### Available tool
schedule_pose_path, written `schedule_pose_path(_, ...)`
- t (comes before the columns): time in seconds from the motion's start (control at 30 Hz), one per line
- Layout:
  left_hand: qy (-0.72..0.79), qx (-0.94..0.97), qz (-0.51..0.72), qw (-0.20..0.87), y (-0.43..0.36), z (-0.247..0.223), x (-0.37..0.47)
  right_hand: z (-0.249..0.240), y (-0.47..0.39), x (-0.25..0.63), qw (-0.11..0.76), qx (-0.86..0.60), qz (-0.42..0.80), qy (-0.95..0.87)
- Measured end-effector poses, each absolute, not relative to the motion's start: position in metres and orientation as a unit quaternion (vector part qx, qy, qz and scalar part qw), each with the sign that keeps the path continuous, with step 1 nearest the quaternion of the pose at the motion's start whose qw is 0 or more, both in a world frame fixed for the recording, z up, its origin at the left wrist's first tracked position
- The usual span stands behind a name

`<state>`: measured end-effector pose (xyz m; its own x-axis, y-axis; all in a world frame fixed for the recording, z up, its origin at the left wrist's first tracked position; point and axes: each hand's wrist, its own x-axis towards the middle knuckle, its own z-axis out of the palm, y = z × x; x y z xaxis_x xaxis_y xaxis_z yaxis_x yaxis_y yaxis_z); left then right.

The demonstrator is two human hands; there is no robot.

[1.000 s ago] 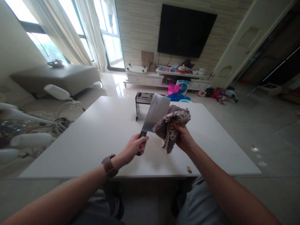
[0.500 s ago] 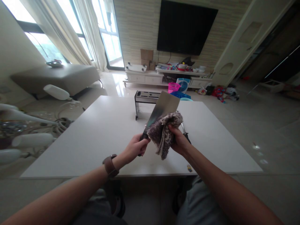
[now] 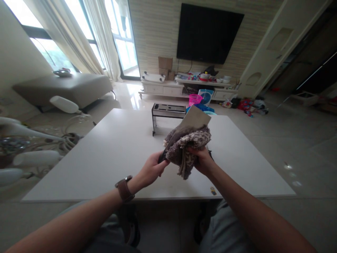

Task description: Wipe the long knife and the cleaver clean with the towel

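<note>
From here, the cloth (image 3: 191,147) hides my cleaver's (image 3: 197,117) lower blade, and my left grip (image 3: 153,166) covers most of its handle (image 3: 162,156). At my right grip's (image 3: 204,161) one o'clock, a dark object (image 3: 210,154) is mostly hidden. My view crops the lamp (image 3: 37,158) at nine.

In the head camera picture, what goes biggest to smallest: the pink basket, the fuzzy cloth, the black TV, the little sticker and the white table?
1. White table
2. Black TV
3. Fuzzy cloth
4. Pink basket
5. Little sticker
</note>
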<state>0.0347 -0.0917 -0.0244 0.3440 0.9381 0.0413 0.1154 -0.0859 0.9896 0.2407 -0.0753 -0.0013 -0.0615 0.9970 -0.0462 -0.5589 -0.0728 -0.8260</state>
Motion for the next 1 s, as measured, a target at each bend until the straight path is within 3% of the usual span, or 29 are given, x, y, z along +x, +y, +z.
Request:
schedule_pose_path(0.5, 0.456, 0.667, 0.268, 0.524, -0.076, -0.003, 0.010, 0.014, -0.039, 0.297, 0.694, -0.397, 0.515, -0.309)
schedule_pose_path(0.8, 0.441, 0.738, 0.179, 0.479, -0.062, -0.001, -0.031, 0.006, -0.047, 0.319, 0.402, -0.465, 0.577, -0.538)
schedule_pose_path(0.9, 0.440, 0.750, 0.144, 0.473, -0.062, -0.002, -0.029, -0.005, -0.046, 0.312, 0.379, -0.476, 0.555, -0.567)
schedule_pose_path(1.0, 0.451, 0.746, 0.119, 0.476, -0.063, 0.001, -0.029, -0.005, -0.042, 0.313, 0.414, -0.483, 0.528, -0.563)
